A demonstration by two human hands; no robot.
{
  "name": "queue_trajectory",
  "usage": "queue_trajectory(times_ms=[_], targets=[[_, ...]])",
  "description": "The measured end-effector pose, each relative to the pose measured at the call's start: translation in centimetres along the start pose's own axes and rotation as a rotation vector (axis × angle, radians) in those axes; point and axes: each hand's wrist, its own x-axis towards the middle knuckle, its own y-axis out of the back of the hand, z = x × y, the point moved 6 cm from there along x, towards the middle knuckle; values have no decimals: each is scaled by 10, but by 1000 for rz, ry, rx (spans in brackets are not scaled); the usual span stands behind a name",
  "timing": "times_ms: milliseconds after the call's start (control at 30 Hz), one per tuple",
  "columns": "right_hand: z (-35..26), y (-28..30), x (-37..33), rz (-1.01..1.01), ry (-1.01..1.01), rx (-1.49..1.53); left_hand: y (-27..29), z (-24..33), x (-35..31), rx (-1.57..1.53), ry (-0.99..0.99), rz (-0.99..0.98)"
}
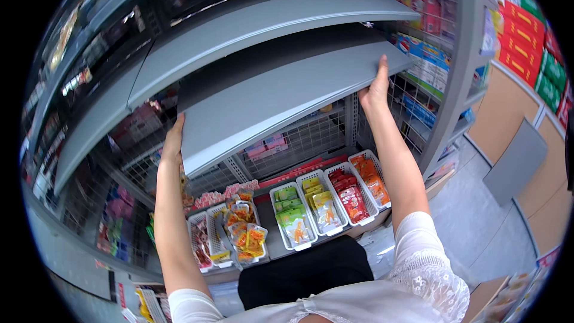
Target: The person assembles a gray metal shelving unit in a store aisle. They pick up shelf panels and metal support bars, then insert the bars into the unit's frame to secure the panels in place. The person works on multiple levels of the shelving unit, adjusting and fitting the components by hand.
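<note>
Observed at centre frame: a grey shelf panel (278, 88) grasped at its 2 ends by the left hand (173, 139) and right hand (375, 88), presumably balancing its long span, above white baskets (304, 246) at lower middle, apparently separated to keep packets (353, 204) sorted by colour.

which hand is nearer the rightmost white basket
Right. The right hand holds the right end of the grey shelf panel, above the rightmost white basket; the left hand is at the panel's left end, farther off leftward.
</note>
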Motion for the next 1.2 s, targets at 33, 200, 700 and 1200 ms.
queue_trajectory(times_ms=[33,200,700,1200], targets=[[-2,0,1,13,4,9,0,1,1,-5,8,2],[-10,20,20,89,23,274,-6,4,11,88,-3,40],[-62,66,54,267,143,91,9,11,17,288,-55,193],[-75,90,51,116,214,-73,-1,9,21,343,-52,125]])
